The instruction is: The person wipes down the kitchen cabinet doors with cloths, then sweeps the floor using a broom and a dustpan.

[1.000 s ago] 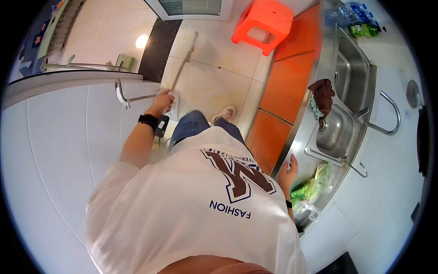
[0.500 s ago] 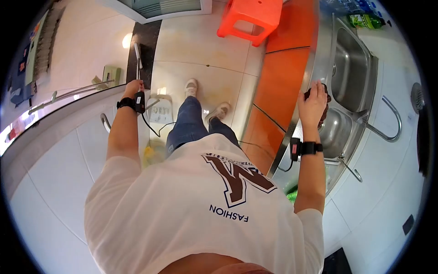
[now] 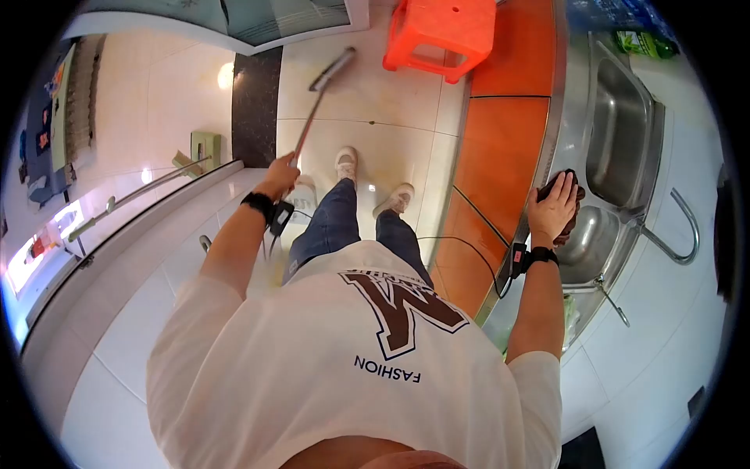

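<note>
My left hand (image 3: 280, 178) is closed around the handle of a long-handled mop (image 3: 311, 119). Its narrow flat head (image 3: 333, 69) is on the tiled floor, ahead of my feet (image 3: 347, 162). My right hand (image 3: 553, 207) lies flat, fingers stretched out, on a dark brown cloth (image 3: 578, 205) at the front edge of the steel sink counter. Most of the cloth is hidden under the palm.
A double-bowl sink (image 3: 623, 129) with a curved tap (image 3: 687, 234) is at the right. Orange cabinets (image 3: 508, 148) stand below it. A red plastic stool (image 3: 441, 35) is ahead, near a glass-panelled door (image 3: 273, 19). A green bottle (image 3: 644, 44) lies behind the sink.
My left hand has moved right and slightly down, and the mop head has swung right from the dark threshold onto the light tiles. My right hand stays on the cloth as the view shifts.
</note>
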